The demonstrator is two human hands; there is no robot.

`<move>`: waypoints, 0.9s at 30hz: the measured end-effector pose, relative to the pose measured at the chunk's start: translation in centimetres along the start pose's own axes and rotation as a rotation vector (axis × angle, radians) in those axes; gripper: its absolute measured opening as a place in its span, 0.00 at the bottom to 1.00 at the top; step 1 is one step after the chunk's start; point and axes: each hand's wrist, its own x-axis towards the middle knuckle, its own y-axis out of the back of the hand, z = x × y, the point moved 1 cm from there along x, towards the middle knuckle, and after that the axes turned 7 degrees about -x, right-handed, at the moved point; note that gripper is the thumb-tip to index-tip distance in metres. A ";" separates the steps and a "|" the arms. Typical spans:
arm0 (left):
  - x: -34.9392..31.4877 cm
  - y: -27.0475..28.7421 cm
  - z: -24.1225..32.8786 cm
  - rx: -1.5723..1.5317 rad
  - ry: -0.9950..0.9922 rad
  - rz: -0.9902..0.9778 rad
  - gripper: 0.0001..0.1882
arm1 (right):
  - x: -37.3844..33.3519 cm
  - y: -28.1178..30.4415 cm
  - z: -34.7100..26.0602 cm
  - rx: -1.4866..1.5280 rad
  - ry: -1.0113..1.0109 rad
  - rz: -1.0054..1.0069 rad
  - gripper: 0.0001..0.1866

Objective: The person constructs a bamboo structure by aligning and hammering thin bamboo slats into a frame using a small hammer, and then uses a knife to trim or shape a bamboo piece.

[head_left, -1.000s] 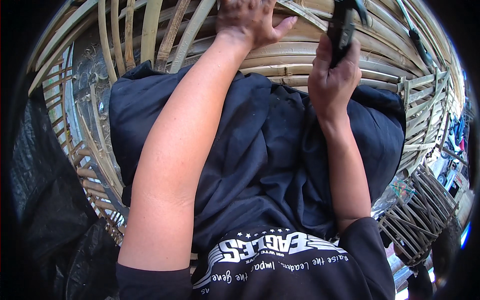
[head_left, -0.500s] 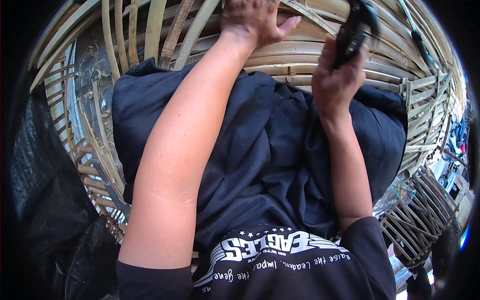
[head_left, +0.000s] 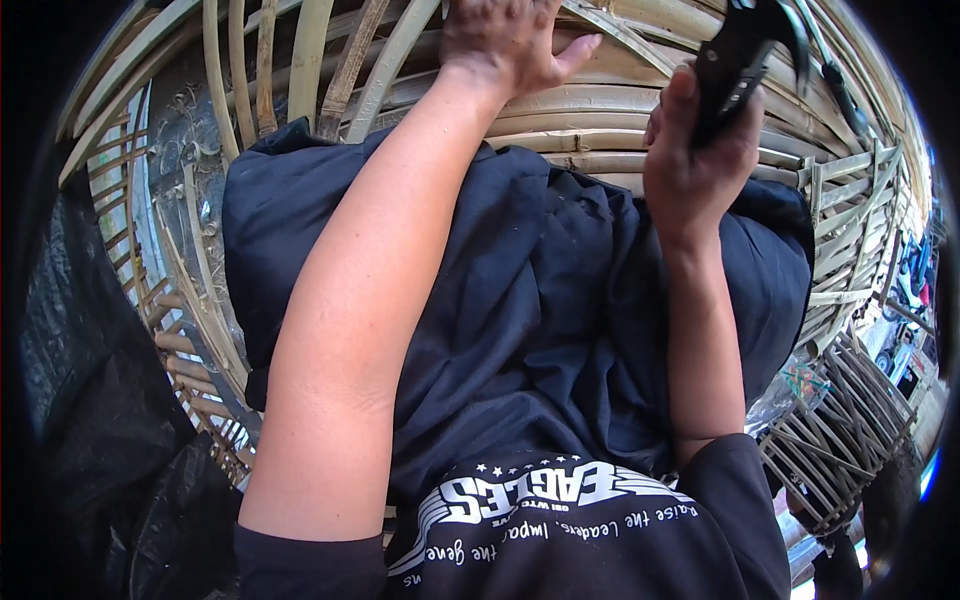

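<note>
At the top of the view, my left hand (head_left: 500,40) lies on the woven bamboo strips (head_left: 590,105). Its thumb stretches out to the right and its fingers spread over the slats, their tips cut off by the upper edge. My right hand (head_left: 705,170) is wrapped around a black hand tool (head_left: 728,85) with a curved arm on its right side and small metal rivets along its body. I cannot make out the tool's exact kind. It is held up over the bamboo, on the right of the weave.
Upright bamboo strips (head_left: 310,60) fan out at the upper left. A black fitting on a cord (head_left: 840,88) rests on the weave at right. Dark cloth (head_left: 530,300) covers my lap. A slatted bamboo piece (head_left: 840,440) stands lower right, black plastic sheeting (head_left: 90,400) hangs left.
My right hand has moved a little to the right with the black tool, and the tool has tilted. My left hand stays in place on the bamboo.
</note>
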 end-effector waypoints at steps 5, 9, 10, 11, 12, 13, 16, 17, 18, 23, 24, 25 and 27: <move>-0.2 0.4 0.3 -0.091 -0.051 0.083 0.44 | 1.7 1.7 0.7 0.190 -0.320 -0.096 0.12; 0.4 2.0 0.4 -0.048 -0.066 -0.010 0.38 | 3.2 3.4 0.6 0.484 -0.356 -0.026 0.14; 0.7 2.3 0.4 -0.022 -0.059 -0.087 0.38 | 3.5 4.0 0.9 0.484 -0.356 -0.012 0.14; 0.8 2.3 0.1 0.056 -0.103 -0.055 0.35 | 3.8 4.5 1.1 0.485 -0.357 0.002 0.14; 0.8 2.5 -0.5 0.141 -0.149 -0.018 0.32 | 4.1 4.9 0.9 0.493 -0.355 0.017 0.14; 1.1 2.7 -0.7 0.167 -0.221 0.050 0.26 | 4.6 5.3 -0.1 0.540 -0.397 0.036 0.11; 2.2 3.6 -0.9 0.243 -0.359 0.049 0.19 | 5.3 6.5 -0.9 0.504 -0.433 0.081 0.10; 2.5 4.0 -0.8 0.255 -0.388 0.013 0.18 | 5.5 7.2 -1.0 0.364 -0.404 0.116 0.11; 2.8 4.5 -0.5 0.265 -0.418 -0.023 0.17 | 5.5 7.6 -0.6 0.377 -0.408 0.113 0.12; 4.5 6.8 -0.2 0.315 -0.516 -0.099 0.16 | 5.6 8.3 0.6 0.269 -0.367 0.234 0.12; 4.6 7.4 -0.4 0.326 -0.529 -0.100 0.16 | 5.6 8.0 1.1 0.291 -0.419 0.191 0.12; 4.9 7.9 0.0 0.327 -0.553 -0.090 0.16 | 5.6 7.5 1.8 0.276 -0.425 0.188 0.11; 5.1 8.6 0.3 0.302 -0.553 -0.059 0.15 | 5.3 6.5 2.3 0.489 -0.538 0.114 0.14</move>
